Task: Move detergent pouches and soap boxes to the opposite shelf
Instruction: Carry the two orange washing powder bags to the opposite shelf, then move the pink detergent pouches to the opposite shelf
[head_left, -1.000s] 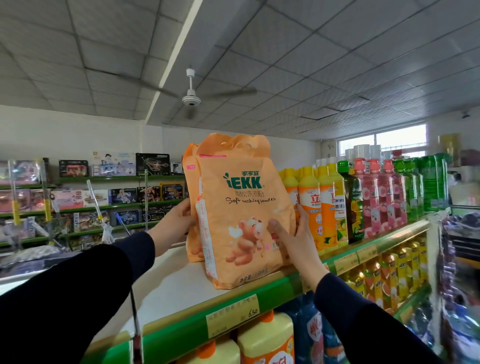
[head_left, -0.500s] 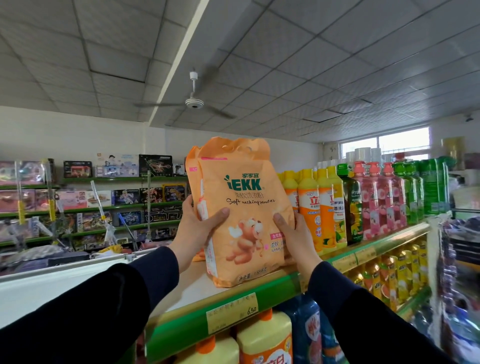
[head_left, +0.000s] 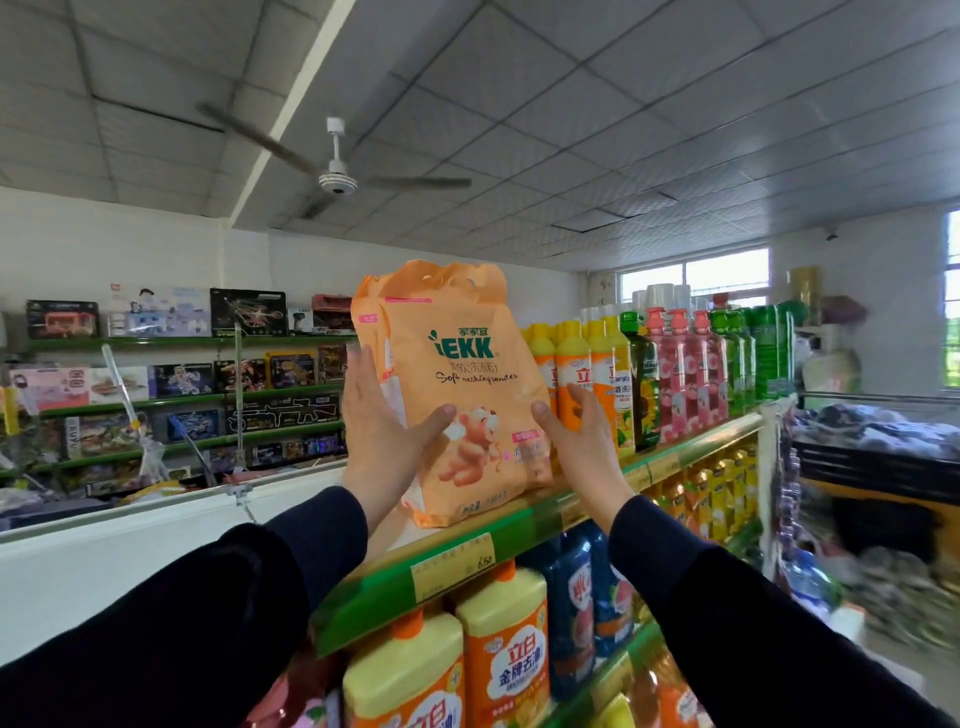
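On top shelf (head_left: 524, 525), both hands apparently gripping pouch (head_left: 457, 374)

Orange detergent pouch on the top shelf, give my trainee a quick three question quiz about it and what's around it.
1. True or false: both hands, the left hand and the right hand, are on the orange detergent pouch.
2. What stands directly right of the pouch? A) yellow bottles B) toy boxes C) a basket
3. Fill in: the pouch's bottom sits on the top ____.

Key: 1 true; 2 A; 3 shelf.
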